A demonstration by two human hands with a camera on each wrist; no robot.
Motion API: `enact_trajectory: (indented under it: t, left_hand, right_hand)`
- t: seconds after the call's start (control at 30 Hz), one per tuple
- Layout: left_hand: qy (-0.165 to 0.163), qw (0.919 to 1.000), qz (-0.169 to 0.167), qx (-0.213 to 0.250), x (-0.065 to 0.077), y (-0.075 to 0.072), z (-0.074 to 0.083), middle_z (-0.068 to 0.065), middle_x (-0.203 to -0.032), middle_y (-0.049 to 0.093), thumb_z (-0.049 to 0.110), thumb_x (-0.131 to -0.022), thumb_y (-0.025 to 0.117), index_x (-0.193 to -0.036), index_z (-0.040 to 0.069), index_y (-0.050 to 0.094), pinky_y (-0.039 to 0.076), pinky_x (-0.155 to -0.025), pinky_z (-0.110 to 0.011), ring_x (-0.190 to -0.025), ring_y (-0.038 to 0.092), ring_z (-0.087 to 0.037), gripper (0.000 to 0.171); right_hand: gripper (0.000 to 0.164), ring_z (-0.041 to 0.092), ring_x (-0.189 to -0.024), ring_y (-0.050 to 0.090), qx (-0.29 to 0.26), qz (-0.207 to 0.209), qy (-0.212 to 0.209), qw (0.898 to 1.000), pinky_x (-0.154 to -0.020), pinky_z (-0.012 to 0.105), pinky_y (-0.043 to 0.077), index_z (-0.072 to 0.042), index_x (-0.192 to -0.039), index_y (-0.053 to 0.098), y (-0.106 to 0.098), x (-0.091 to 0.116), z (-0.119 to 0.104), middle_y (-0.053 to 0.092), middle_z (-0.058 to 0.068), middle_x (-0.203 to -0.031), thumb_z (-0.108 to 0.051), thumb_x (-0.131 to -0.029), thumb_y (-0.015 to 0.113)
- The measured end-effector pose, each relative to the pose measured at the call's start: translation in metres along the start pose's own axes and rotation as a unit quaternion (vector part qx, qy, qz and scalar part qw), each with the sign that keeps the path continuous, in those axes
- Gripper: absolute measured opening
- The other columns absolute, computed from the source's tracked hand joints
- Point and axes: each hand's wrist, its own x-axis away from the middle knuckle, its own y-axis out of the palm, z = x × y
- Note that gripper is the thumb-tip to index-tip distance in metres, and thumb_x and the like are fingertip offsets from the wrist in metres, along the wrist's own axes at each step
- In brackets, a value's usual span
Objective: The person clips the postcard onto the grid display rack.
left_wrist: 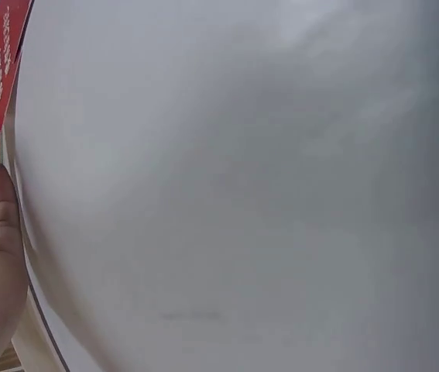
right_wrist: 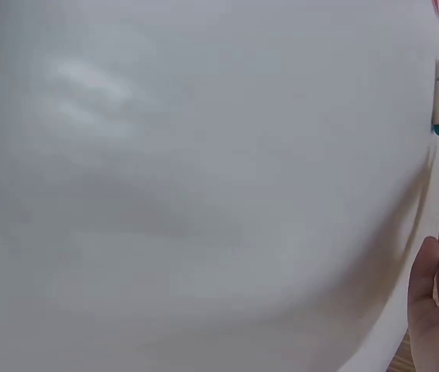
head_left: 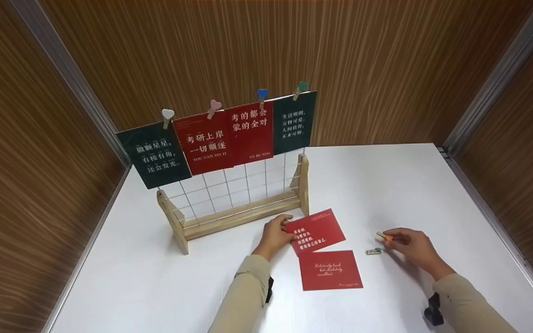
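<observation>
My left hand (head_left: 275,236) pinches the left edge of a red card (head_left: 318,229) with white writing, thumb on its printed face and fingers behind. In the left wrist view the card (left_wrist: 1,58) enters at the upper left corner. A second red card (head_left: 331,272) lies flat on the table, its top edge just under the held one. In my right hand (head_left: 412,247) a small wooden clothespin with an orange top (head_left: 385,236) is pinched between thumb and fingers. Just below those fingertips lies another wooden clothespin (head_left: 373,251), whose green heart shows in the right wrist view.
Behind my left hand stands a wire grid rack (head_left: 229,187) on a wooden base (head_left: 243,217). Along its top hang green and red cards (head_left: 153,155), each under a heart clothespin (head_left: 168,114). Wood-grain panels (head_left: 266,55) enclose the white table (head_left: 377,185).
</observation>
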Motion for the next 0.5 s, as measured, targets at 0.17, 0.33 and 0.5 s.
enact_trajectory:
  t: [0.17, 0.33, 0.5]
  left_hand:
    - [-0.003, 1.0, -0.004, 0.001, 0.0004, -0.0013, 0.0002, -0.009, -0.092, 0.066, -0.01, -0.068, 0.078, -0.111, -0.001, 0.066, 0.052, -0.064, -0.023, -0.078, 0.061, -0.016, 0.045]
    - [0.004, 0.9999, -0.008, 0.012, 0.0009, -0.0034, 0.0028, -0.008, -0.092, 0.064, -0.008, -0.07, 0.078, -0.111, 0.001, 0.066, 0.052, -0.067, -0.024, -0.08, 0.06, -0.017, 0.043]
    - [0.016, 0.9992, -0.017, 0.033, 0.0027, -0.0053, 0.0037, -0.009, -0.092, 0.063, -0.009, -0.071, 0.077, -0.112, 0.001, 0.065, 0.052, -0.069, -0.025, -0.082, 0.061, -0.02, 0.043]
  right_hand:
    - [0.031, 0.015, -0.092, 0.063, -0.019, 0.005, 0.012, 1.0, -0.075, 0.017, 0.048, -0.004, -0.115, 0.067, -0.0021, -0.0008, -0.0018, 0.066, 0.014, -0.109, -0.015, -0.086, 0.072]
    - [0.035, 0.009, -0.09, 0.062, -0.09, 0.005, 0.01, 0.996, -0.076, 0.02, 0.052, 0.001, -0.118, 0.064, -0.0028, -0.0027, -0.003, 0.065, 0.017, -0.108, -0.013, -0.087, 0.07]
    - [0.041, 0.004, -0.093, 0.061, -0.126, 0.003, 0.015, 0.992, -0.079, 0.019, 0.051, 0.002, -0.121, 0.062, -0.002, -0.0046, -0.0043, 0.064, 0.016, -0.112, -0.019, -0.087, 0.07]
